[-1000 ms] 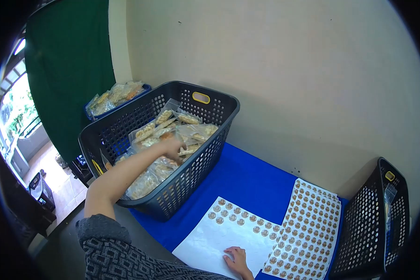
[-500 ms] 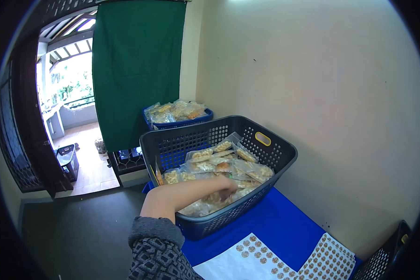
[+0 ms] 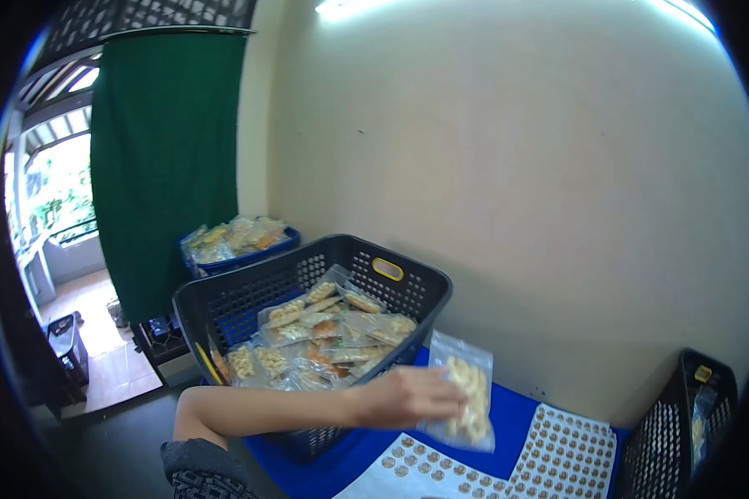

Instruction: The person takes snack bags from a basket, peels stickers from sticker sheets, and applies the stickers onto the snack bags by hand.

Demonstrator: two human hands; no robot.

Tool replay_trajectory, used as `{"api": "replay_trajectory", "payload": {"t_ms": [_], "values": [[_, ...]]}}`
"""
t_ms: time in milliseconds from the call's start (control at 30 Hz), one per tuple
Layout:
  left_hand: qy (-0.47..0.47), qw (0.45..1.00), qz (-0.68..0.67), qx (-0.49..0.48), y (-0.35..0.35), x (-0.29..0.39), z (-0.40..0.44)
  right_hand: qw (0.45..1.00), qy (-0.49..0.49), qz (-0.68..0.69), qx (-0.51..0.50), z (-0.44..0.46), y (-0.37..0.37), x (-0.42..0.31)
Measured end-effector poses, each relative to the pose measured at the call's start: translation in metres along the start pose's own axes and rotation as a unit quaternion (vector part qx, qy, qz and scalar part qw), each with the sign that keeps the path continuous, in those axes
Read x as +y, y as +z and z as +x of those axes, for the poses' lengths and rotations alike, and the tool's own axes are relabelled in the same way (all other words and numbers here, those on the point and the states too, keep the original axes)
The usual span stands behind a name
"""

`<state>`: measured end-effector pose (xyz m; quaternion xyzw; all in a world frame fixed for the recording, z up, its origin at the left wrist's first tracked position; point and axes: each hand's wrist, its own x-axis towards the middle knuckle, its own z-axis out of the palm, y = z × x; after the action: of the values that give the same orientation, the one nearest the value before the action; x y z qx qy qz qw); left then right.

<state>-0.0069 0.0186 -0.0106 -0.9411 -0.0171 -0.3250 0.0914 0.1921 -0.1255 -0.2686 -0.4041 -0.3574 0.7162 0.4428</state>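
Observation:
My left hand reaches across from the lower left, its fingers closed on a clear plastic bag of pale snack pieces. The bag hangs upright over the blue tabletop, just right of the big dark basket. Inside that basket lie several similar snack bags, some with orange contents. Below the held bag are sheets of round stickers and a partly used sticker sheet. My right hand is out of view.
A blue basket piled with snack bags stands behind the dark one. Another black basket with a bag in it is at the right. A green curtain hangs beside the doorway at left; a pale wall rises behind the table.
My left hand has come out of the dark basket with a snack bag and moved right over the table. The view has turned to the right.

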Motion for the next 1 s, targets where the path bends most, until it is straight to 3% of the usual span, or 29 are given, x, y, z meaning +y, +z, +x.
{"api": "replay_trajectory", "payload": {"t_ms": [133,167,267,367,400,467,500,567,600,633,667,700,800,833,1000], "values": [[0.107,0.991,-0.021,-0.074,0.029,0.034,-0.001,0.959,-0.204,0.097,-0.172,-0.026,0.041,-0.073],[0.135,0.988,-0.034,-0.071,0.034,0.038,-0.003,0.956,-0.229,0.085,-0.165,-0.033,0.048,-0.083],[0.185,0.976,-0.058,-0.103,0.03,0.044,0.002,0.965,-0.262,0.005,0.004,-0.038,0.061,-0.088],[0.16,0.978,-0.058,-0.117,0.025,0.037,0.007,0.937,-0.332,0.058,0.09,-0.038,0.07,-0.09],[0.165,0.976,-0.071,-0.12,0.025,0.037,0.006,0.94,-0.303,0.113,0.112,-0.044,0.073,-0.098],[0.058,0.996,-0.067,-0.024,0.025,0.037,0.005,0.927,-0.333,0.125,0.121,-0.04,0.061,-0.086],[0.061,0.995,-0.075,-0.027,0.026,0.036,0.006,0.925,-0.332,0.129,0.129,-0.042,0.06,-0.082],[-0.13,0.966,-0.217,0.048,0.026,0.035,0.008,0.919,-0.352,0.089,0.156,-0.045,0.061,-0.084],[-0.127,0.966,-0.221,0.047,0.027,0.035,0.006,0.917,-0.353,0.09,0.161,-0.047,0.063,-0.084],[-0.238,0.887,-0.394,-0.029,0.029,0.033,0.002,0.92,-0.35,0.08,0.157,-0.048,0.065,-0.085],[-0.336,0.761,-0.545,-0.104,0.031,0.031,0.0,0.923,-0.347,0.069,0.153,-0.048,0.068,-0.085],[-0.367,0.719,-0.573,-0.14,0.032,0.029,-0.001,0.925,-0.344,0.059,0.15,-0.048,0.071,-0.085],[-0.298,0.762,-0.532,-0.221,0.035,0.028,-0.002,0.927,-0.33,0.057,0.169,-0.045,0.083,-0.079],[-0.311,0.751,-0.554,-0.18,0.039,0.033,-0.004,0.932,-0.33,0.047,0.145,-0.045,0.082,-0.074],[-0.333,0.743,-0.542,-0.208,0.033,0.034,-0.002,0.931,-0.323,0.02,0.17,-0.042,0.083,-0.068]]}}
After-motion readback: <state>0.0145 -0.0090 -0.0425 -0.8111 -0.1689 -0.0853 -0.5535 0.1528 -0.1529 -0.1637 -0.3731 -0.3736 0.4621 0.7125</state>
